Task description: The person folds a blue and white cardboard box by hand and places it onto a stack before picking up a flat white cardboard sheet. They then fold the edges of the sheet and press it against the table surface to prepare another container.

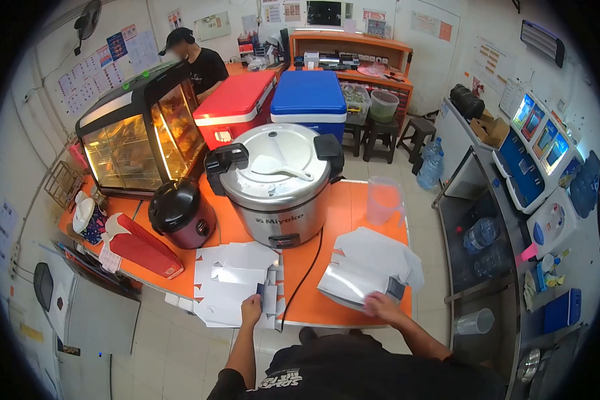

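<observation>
This looks to me like the kitchen of a small food shop. Flat cartons (237, 285) lie at my left hand (251, 311) and my right hand (382, 307). Beyond the left stand a big rice cooker (273, 193), a smaller cooker (182, 215) and, farther off, a lit warmer (143, 130) stocked with browned food (180, 121). Well past both hands are a red cooler (237, 105) and a blue cooler (308, 97), with wall posters (117, 47) farther back.
</observation>
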Demonstrator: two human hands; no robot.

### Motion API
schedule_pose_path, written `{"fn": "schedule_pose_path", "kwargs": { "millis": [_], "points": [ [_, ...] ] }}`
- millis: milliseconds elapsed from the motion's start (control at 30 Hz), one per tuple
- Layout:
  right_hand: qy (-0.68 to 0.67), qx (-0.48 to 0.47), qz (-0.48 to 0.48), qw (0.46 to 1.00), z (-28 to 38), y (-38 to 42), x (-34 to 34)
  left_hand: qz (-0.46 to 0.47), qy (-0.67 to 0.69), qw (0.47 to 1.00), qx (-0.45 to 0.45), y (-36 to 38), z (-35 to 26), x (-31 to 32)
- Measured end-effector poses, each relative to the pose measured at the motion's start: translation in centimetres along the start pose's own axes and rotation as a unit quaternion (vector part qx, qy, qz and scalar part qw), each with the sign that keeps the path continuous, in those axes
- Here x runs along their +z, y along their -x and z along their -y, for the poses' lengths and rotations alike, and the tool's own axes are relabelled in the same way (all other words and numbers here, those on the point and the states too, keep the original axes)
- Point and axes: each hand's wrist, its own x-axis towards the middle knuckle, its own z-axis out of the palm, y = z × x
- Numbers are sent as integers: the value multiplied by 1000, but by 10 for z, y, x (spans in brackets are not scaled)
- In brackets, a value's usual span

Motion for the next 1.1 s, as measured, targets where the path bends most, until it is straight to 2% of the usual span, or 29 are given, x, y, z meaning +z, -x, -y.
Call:
{"fn": "schedule_pose_path", "kwargs": {
  "millis": [67, 133, 200, 233, 300, 400, 433, 567, 633, 667, 733, 800, 833, 867, 900, 933, 967, 1033, 1067, 1100],
  "points": [
    [75, -64, 176, 979, 28, -23, 56, -41, -11, 998, 52, 0, 2, 1],
    [299, -182, 236, 907, 52, -44, 116, -43, -13, 997, 57, -2, 2, 0],
    [361, -292, 279, 841, 49, -74, 166, -46, -15, 997, 61, -1, 1, -1],
    [358, -295, 279, 841, 42, -90, 181, -37, -12, 999, 35, -2, 0, -2],
    [515, -464, 184, 697, 19, -117, 208, -33, 22, 999, 12, -4, 0, -3],
    [546, -467, 172, 674, 5, -132, 227, -48, 13, 998, 25, -7, -1, -6],
    [568, -447, 179, 668, 4, -133, 230, -41, -29, 998, 35, -1, -17, -14],
    [582, -429, 191, 664, -27, -155, 234, -63, -59, 991, 100, 12, -38, -25],
    [591, -342, 231, 694, -35, -163, 235, -100, -86, 982, 135, 14, -46, -38],
    [588, -344, 230, 695, -36, -165, 235, -100, -89, 982, 136, 14, -50, -46],
    [612, -291, 253, 691, -38, -169, 234, -160, -40, 983, 77, 16, -59, -66],
    [605, -278, 262, 698, -38, -171, 233, -187, -53, 975, 108, 21, -80, -95],
    [603, -265, 270, 703, -37, -174, 231, -189, -109, 973, 70, 22, -89, -111],
    [599, -263, 270, 706, -41, -177, 229, -211, -113, 967, 84, 25, -97, -128],
    [584, -314, 251, 705, -47, -182, 228, -204, -130, 968, 70, 31, -110, -147],
    [567, -365, 230, 702, -49, -184, 226, -204, -142, 964, 93, 43, -136, -163],
    [564, -365, 231, 704, -41, -173, 222, -204, -153, 960, 115, 56, -163, -178],
    [388, -442, 197, 784, 18, -118, 203, -177, -117, 970, 117, 82, -209, -195],
    [387, -444, 199, 783, 43, -88, 192, -150, -79, 979, 116, 92, -227, -196],
    [335, -449, 185, 807, 68, -57, 178, -153, -80, 978, 117, 101, -241, -191]
  ]
}}
